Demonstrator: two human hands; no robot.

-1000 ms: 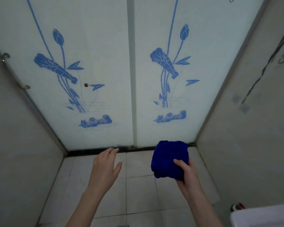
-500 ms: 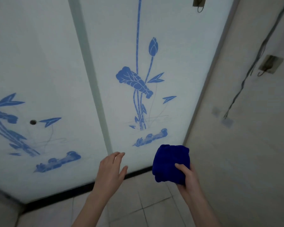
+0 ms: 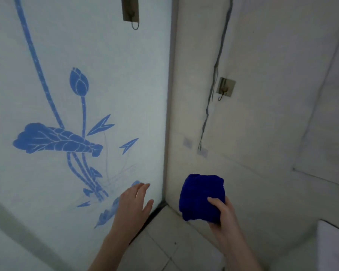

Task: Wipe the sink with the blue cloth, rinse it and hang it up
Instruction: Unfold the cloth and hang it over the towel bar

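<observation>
The blue cloth (image 3: 201,196) is bunched into a thick wad, held up in front of the room corner. My right hand (image 3: 221,214) grips it from below and the right, thumb across its front. My left hand (image 3: 132,206) hangs in the air to the left of the cloth, fingers straight and together, holding nothing. A metal wall hook (image 3: 225,89) sits on the right wall above the cloth. A second hook (image 3: 131,10) is stuck high on the glass door. The sink's white edge (image 3: 333,245) shows at the bottom right.
A frosted glass door (image 3: 76,94) with blue lotus prints fills the left. A grey cable (image 3: 213,75) runs down the beige tiled wall beside the hook. Pale floor tiles (image 3: 164,241) lie below, between my arms.
The view has swung right and up: the door slid left, and the right wall with its hook came into view. Both hands keep their pose, the cloth still in my right hand.
</observation>
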